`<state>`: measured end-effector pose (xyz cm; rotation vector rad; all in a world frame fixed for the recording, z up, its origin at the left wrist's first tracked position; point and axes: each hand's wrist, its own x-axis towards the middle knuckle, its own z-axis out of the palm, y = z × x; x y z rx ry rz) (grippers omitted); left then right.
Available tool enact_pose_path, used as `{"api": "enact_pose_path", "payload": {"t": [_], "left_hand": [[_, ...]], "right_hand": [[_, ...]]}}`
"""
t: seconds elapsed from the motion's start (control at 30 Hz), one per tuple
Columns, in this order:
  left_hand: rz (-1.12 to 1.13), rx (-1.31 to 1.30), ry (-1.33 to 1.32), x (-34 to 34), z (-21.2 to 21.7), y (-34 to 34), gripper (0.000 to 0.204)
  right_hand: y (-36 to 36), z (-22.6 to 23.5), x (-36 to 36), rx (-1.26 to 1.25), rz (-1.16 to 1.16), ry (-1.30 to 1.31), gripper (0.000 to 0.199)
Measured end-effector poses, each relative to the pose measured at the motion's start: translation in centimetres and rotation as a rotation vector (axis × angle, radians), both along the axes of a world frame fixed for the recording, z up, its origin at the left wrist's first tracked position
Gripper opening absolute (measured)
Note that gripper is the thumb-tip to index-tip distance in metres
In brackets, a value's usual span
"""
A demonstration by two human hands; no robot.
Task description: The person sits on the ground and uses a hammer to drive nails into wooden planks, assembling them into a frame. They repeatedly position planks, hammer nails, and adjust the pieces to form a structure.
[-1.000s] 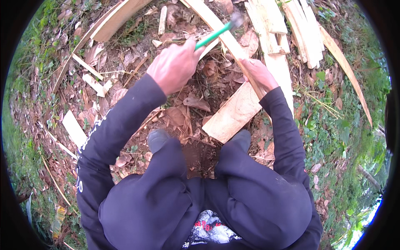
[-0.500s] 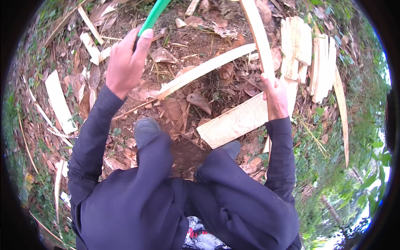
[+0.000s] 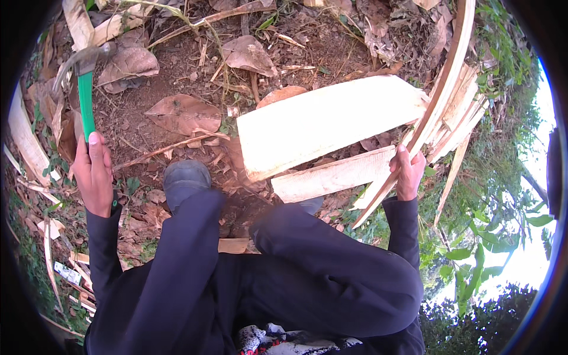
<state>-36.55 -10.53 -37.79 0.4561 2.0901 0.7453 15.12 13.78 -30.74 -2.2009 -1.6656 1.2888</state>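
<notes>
Hammer raised in the left hand, thin wooden strip steadied in the right.

The left hand (image 3: 94, 174) is closed around the green handle of a hammer (image 3: 84, 89), its metal head up and away from the body; the right hand (image 3: 408, 171) is wrapped around a long, thin curved strip of wood (image 3: 441, 97) that leans over the pale boards (image 3: 325, 121) on the ground. For a clean blow, the strip wants holding firmly against the board with fingers well off the striking spot; whether a nail is set there, I cannot tell. No surface here: bare brown soil (image 3: 177, 71) strewn with dry leaves (image 3: 183, 112), wood offcuts, a dark shoe (image 3: 186, 180) planted beside the boards, green plants at the right.
</notes>
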Motion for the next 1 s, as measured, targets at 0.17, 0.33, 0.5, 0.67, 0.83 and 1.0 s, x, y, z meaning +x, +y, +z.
{"api": "enact_pose_path", "payload": {"t": [0.17,0.33,0.5,0.67,0.83,1.0], "left_hand": [[-0.073,-0.09,0.088,-2.0,-4.2,0.8,0.026],[-0.106,-0.142,0.158,-3.3,-4.0,2.6,0.03],[-0.212,-0.4,0.137,-4.8,0.6,5.0,0.036],[-0.491,0.168,0.632,-1.7,11.6,9.0,0.047],[-0.906,0.618,0.175,10.7,18.8,10.8,0.081],[-0.994,0.531,0.301,17.5,21.8,9.7,0.05]], "right_hand": [[1.4,-1.3,-0.7,-0.041,0.004,-0.025,0.026],[2.2,-0.9,-1.9,-0.039,-0.033,-0.03,0.027],[2.3,2.0,-1.4,-0.033,0.027,-0.045,0.033],[-1.6,7.6,0.9,-0.069,0.049,-0.141,0.048],[-5.4,13.1,2.0,-0.048,-0.061,-0.052,0.033],[-8.4,21.3,3.1,0.074,-0.095,-0.097,0.031]]}}
